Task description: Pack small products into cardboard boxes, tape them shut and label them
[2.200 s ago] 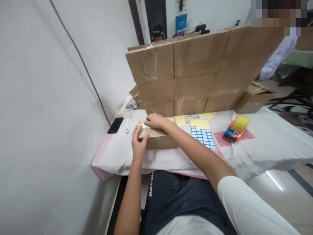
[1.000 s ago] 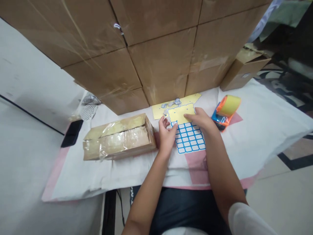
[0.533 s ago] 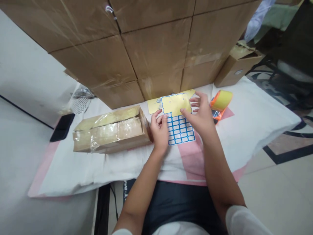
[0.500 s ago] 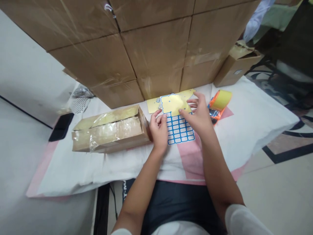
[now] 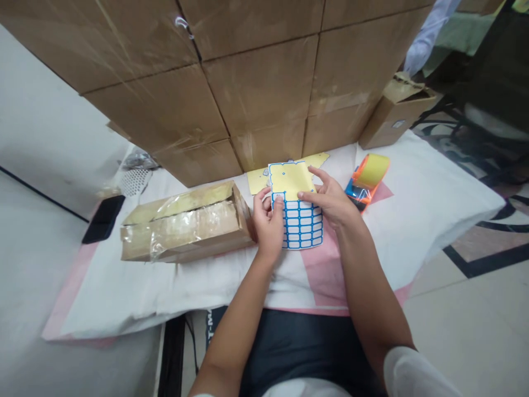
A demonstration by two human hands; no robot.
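Note:
A sheet of blue-bordered white labels [image 5: 300, 223] on yellow backing is lifted off the white cloth between both hands. My left hand [image 5: 268, 225] pinches its left edge, thumb at a label in the top row. My right hand [image 5: 329, 199] grips the sheet from the right, thumb on its face and fingers behind. A taped cardboard box [image 5: 185, 223] lies just left of my left hand.
A wall of stacked cardboard boxes [image 5: 248, 82] stands behind. An orange tape dispenser [image 5: 366, 176] with yellow tape lies to the right, a small open carton [image 5: 394, 107] beyond it. Another yellow backing sheet [image 5: 258, 179] lies flat. A black phone [image 5: 103, 218] rests at the left.
Both hands left the taped box and moved right to the label sheet. They have now raised the sheet off the cloth, and it curves between them.

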